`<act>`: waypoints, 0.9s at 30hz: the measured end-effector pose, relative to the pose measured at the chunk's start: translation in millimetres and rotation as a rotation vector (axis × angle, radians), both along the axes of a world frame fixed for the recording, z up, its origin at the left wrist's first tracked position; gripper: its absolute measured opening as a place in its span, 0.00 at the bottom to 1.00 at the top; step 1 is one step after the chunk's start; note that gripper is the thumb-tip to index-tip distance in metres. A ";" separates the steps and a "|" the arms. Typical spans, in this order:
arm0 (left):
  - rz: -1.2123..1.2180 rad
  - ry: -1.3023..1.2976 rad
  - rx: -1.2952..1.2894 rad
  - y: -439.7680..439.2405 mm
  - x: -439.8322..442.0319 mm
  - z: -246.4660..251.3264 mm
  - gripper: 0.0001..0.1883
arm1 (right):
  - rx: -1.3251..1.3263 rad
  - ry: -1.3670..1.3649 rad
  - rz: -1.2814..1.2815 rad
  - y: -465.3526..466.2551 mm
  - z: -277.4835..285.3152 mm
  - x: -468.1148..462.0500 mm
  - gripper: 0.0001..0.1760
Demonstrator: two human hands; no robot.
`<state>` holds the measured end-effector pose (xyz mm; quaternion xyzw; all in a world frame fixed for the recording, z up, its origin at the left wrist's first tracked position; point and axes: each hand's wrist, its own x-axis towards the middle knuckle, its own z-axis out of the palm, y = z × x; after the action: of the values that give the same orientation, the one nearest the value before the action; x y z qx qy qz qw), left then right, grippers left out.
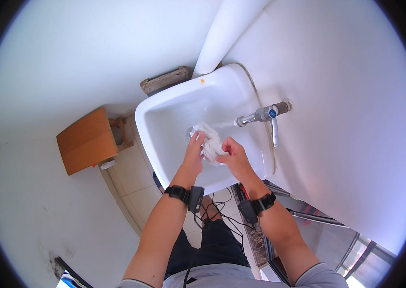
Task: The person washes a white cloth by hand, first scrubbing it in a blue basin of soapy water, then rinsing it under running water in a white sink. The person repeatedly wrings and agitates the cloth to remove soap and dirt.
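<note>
A crumpled wet white cloth (210, 142) is held between both hands over the basin of a white ceramic sink (158, 147). My left hand (194, 153) presses against its left side with the fingers along it. At its right edge, my right hand (235, 154) pinches the cloth between thumb and bent fingers. Water runs from a metal wall tap (257, 117) above and to the right of the cloth; its lever points towards me. Part of the round drain (189, 133) shows at the cloth's left, the rest being hidden.
A white pipe (221, 32) rises behind the sink. A brown board (87, 140) lies on a wooden stool at the left. Black cables (221, 208) hang below my wrists. Walls stand close at both sides, and a small orange spot marks the sink's far rim.
</note>
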<state>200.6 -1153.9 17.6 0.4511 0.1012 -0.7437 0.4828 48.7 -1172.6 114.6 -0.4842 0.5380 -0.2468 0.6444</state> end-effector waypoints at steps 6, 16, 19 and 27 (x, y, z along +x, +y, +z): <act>0.043 -0.063 -0.073 -29.3 -12.4 -21.1 0.26 | 0.262 0.037 -0.067 -22.1 -13.1 -5.1 0.20; 0.226 0.196 -0.019 -46.7 -13.8 -20.0 0.22 | 0.290 -0.127 -0.132 -44.7 -25.3 -11.1 0.15; 0.176 0.045 0.008 -48.7 -21.5 -20.1 0.23 | 0.165 0.003 0.079 -23.6 -9.7 -13.2 0.16; 0.173 0.010 -0.078 -40.6 -19.9 -38.3 0.19 | -0.169 0.206 0.017 -15.9 1.1 20.0 0.16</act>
<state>180.7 -1194.5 -20.7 0.4178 0.1130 -0.7047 0.5622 68.7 -1188.5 115.8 -0.5638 0.5747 -0.2348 0.5447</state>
